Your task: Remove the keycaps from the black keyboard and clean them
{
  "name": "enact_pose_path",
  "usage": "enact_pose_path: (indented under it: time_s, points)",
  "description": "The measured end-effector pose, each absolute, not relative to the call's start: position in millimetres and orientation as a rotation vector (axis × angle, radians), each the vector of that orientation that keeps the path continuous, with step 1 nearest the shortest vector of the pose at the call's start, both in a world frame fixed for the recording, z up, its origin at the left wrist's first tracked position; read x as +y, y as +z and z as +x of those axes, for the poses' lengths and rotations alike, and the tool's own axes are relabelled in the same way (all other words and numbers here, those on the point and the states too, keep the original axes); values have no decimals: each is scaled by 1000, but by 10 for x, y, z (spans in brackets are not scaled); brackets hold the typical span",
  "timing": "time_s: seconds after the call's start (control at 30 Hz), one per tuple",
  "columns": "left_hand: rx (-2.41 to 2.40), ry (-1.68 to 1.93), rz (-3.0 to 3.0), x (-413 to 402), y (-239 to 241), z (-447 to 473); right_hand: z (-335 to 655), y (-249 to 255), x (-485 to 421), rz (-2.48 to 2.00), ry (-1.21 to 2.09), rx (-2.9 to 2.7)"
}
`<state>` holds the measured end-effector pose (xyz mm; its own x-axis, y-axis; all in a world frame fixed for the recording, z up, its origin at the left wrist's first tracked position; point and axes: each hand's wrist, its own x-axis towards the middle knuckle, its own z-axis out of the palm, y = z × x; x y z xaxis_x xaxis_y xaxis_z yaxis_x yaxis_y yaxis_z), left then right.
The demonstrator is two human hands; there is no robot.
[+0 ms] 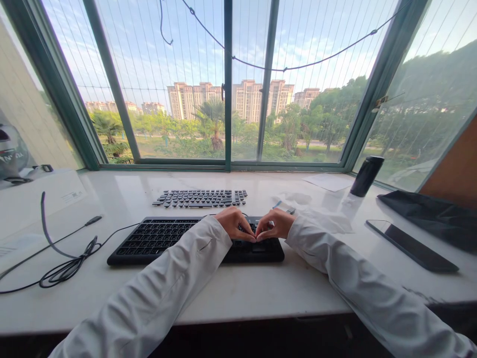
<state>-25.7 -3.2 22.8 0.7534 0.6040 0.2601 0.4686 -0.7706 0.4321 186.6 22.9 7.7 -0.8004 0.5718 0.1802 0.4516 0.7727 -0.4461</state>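
Observation:
A black keyboard (149, 241) lies on the white sill top, its keys off over much of its surface as far as I can see. My left hand (236, 223) and my right hand (274, 223) meet over its right end. Both have thumb and fingers pinched together, with the tips almost touching just above the board. Whatever is between the fingertips is hidden or too small to name. Behind the keyboard, loose black keycaps (201, 199) are laid out in rows on the white surface.
A coiled black cable (74, 263) lies at the left. To the right are crumpled clear plastic (328, 219), a phone (410, 246), a black bag (428, 216) and a dark bottle (367, 176). Windows (227, 164) stand behind; the front edge runs close to my sleeves.

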Motion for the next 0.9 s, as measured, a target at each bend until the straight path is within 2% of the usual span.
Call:
enact_pose_path:
  time_s: [0.2, 0.9]
  points:
    - [780, 448, 2667, -45, 279, -290, 1852, 90, 203, -746, 515, -2672]
    - [752, 502, 2783, 0, 227, -271, 1863, 69, 202, -706, 436, -2700]
